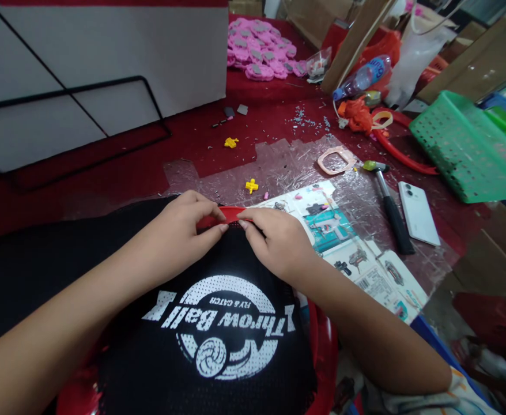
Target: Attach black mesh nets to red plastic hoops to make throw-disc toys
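- Our left hand [188,222] closes thumb against fingers on the far edge of the black mesh cloth [227,259], at a red rim [232,213].
- Our right hand [276,239] pinches the same edge just beside it, leaving a short stretch of red between the fingertips.
- The cloth lies directly in front of us, its white "Throw Ball" print upside down to our view; more red rim curves out from under its near right side.
- Right of our hands we see a printed cardboard sheet [365,262], then a black-handled hammer [391,210] and a white phone [419,213] side by side.
- Beyond our fingertips, two yellow pieces [252,185] lie apart on the red tabletop [192,153].
- Farther off we find a peach-coloured frame [351,157], a tilted green basket [473,150], a plastic bottle [363,76] and a heap of pink pieces [261,49].
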{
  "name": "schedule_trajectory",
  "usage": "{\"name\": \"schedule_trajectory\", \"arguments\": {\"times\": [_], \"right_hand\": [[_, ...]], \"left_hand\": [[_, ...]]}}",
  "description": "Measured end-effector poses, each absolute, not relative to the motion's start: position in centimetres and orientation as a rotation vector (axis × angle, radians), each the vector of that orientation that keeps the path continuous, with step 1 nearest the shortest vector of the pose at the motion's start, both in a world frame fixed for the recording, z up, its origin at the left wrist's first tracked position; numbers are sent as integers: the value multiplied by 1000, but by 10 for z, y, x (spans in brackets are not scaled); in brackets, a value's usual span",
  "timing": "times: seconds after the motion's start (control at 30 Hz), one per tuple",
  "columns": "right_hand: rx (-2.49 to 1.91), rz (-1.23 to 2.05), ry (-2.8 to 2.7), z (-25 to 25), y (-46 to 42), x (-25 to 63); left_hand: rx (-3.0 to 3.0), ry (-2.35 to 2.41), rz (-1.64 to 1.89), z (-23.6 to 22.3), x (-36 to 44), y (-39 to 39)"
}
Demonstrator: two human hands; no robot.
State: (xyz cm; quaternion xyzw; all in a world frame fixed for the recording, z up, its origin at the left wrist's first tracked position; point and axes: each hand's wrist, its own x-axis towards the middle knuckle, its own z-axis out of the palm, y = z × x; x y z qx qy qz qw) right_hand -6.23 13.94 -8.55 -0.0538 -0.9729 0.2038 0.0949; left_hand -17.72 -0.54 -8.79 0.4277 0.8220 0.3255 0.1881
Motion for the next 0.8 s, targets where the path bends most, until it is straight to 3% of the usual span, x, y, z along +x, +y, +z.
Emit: {"name": "schedule_trajectory", "arguments": {"times": [0.4,0.8], "right_hand": [[179,332,-2841,-88,149,-58],[93,49,-2851,-89,148,-59]], "left_hand": [[1226,2363,904,-87,-178,-3],[1192,2453,820,-90,-177,1]]}}
